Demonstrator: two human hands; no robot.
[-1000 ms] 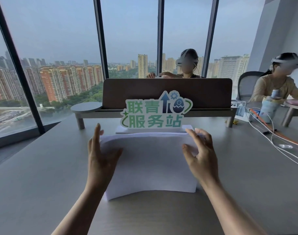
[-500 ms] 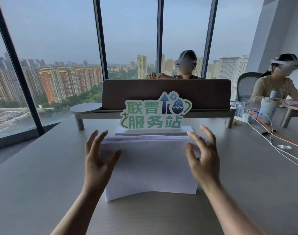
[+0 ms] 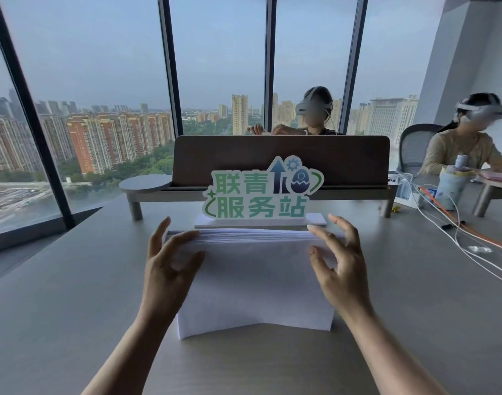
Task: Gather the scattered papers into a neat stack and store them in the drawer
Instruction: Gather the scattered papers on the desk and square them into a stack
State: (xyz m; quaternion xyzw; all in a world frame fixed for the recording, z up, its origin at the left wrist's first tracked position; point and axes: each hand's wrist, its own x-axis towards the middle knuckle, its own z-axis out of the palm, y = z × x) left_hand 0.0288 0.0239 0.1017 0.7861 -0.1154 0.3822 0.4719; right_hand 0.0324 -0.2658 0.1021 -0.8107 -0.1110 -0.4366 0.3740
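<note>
You sit at a grey table (image 3: 73, 295) before tall dark-framed windows (image 3: 221, 67) showing hazy towers; a brown divider (image 3: 281, 159) crosses its far edge, a mesh chair (image 3: 415, 146) beyond.

I see two bare forearms; left grip (image 3: 170, 269) and right grip (image 3: 339, 269) ungloved, no sleeves, rings or watch visible.

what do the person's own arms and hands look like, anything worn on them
Both forearms come in from the bottom edge and are bare as far as the frame shows: no sleeves, watch, bracelet or gloves visible. The left hand and the right hand show no rings that can be made out. The nails are short and look unpainted. No cables or markings show on either arm.
</note>
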